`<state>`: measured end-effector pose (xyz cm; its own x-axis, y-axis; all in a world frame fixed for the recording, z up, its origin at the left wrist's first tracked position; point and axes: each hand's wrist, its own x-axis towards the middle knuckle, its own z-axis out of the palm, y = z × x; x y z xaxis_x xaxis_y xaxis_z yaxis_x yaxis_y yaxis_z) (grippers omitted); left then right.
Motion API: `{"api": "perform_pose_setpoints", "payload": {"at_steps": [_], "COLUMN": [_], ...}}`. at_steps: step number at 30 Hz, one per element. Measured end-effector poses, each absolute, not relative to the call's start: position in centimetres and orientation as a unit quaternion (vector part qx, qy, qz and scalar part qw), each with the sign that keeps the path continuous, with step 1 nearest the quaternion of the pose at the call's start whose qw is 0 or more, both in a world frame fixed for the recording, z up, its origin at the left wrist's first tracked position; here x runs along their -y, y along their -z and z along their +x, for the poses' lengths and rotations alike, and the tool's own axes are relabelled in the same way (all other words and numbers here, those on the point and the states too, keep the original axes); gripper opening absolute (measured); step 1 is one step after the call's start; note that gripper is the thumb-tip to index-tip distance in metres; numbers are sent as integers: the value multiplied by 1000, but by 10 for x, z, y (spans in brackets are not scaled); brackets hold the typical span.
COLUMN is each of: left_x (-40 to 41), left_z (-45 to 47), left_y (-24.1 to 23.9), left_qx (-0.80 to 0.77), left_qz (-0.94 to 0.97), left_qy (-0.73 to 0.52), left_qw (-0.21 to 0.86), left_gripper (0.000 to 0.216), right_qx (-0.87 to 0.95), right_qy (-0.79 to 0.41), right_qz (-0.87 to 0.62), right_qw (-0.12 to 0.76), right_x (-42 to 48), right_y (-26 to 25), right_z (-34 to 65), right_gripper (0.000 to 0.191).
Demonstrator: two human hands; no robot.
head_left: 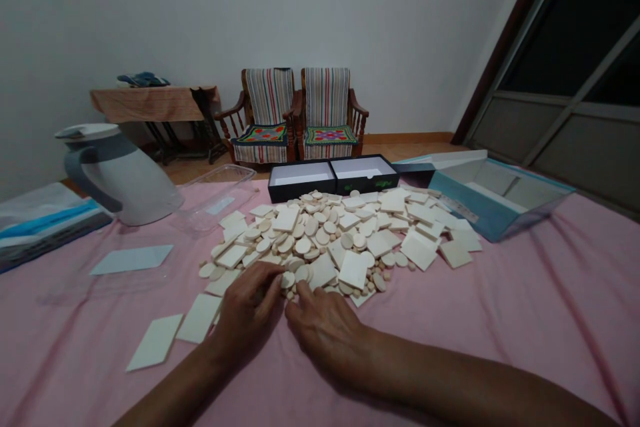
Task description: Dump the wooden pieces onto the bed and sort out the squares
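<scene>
A heap of pale wooden pieces (305,227), round discs, square tiles and small cubes mixed together, lies on the pink cloth in front of me. My left hand (250,297) is at the heap's near edge, thumb and forefinger closed at the rim of a wooden disc (287,280). Close beside it, my right hand (325,327) rests with curled fingers against the near pieces; whatever its fingertips hold is hidden. Two square tiles (155,342) lie apart from the heap, left of my left hand.
Behind the heap stands a black two-compartment box (305,192). A teal box (493,223) is at the right. On the left are a white-and-grey jug (140,180), a clear plastic tray (220,193) and a packaged item (55,233). Two striped armchairs (270,97) stand beyond.
</scene>
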<state>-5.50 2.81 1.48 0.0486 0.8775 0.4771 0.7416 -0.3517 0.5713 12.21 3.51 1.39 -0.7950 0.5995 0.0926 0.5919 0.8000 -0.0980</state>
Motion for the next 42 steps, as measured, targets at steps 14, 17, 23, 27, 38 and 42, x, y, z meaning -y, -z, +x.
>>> {"api": "perform_pose_setpoints", "payload": {"at_steps": [14,17,23,27,38,42], "left_x": [-29,-29,-28,-28,-40,-88], "left_z": [-53,-54,-53,-53,-42,-20], "left_y": [-17,-14,-8,-6,-35,-57], "left_qx": [-563,-558,-549,-544,-471,-438], "left_qz": [719,719,725,731,792,841], "left_qy": [-402,-410,-412,-409,-388,-317], "left_qw": [71,58,59,54,20,21], "left_gripper": [14,13,12,12,16,20], "right_qx": [947,953,885,841,789,794], "right_qy": [65,52,29,12,-49,-31], "right_qz": [-290,-271,-436,-510,-590,-596], "right_qw": [118,121,162,180,163,117], "right_x": [-36,-42,-101,-147,-213,-203], "right_y": [2,-6,-55,-80,-50,-32], "right_z": [114,118,131,128,209,218], "right_gripper": [14,13,28,35,30,40]}}
